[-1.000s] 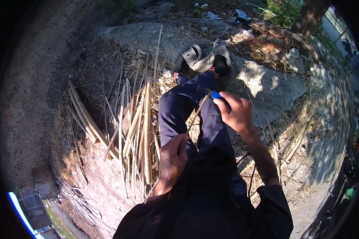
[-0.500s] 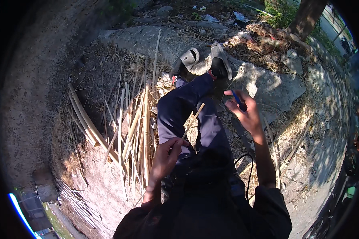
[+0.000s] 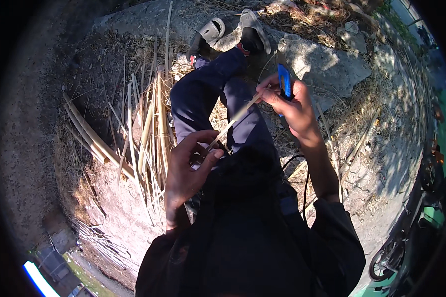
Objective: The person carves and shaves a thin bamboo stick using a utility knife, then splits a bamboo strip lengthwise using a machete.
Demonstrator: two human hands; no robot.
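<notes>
Tool (image 3: pixel 285 81) blue; strip (image 3: pixel 238 116) pale tan; trousers (image 3: pixel 195 91) navy; shoes (image 3: pixel 213 30) grey; top (image 3: pixel 248 237) black; canes (image 3: pixel 162 109) straw-yellow; rock (image 3: pixel 327 67) grey, sun-dappled.

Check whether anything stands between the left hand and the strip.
Nothing visible does; the open left hand is at the near end of the strip, contact unclear. The blue tool is in the right hand, by the far end.

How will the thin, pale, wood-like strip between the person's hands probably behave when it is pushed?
The strip is probably fairly stiff, since it looks straight. It is likely light, being slender and pinched near its far end by the right hand.
</notes>
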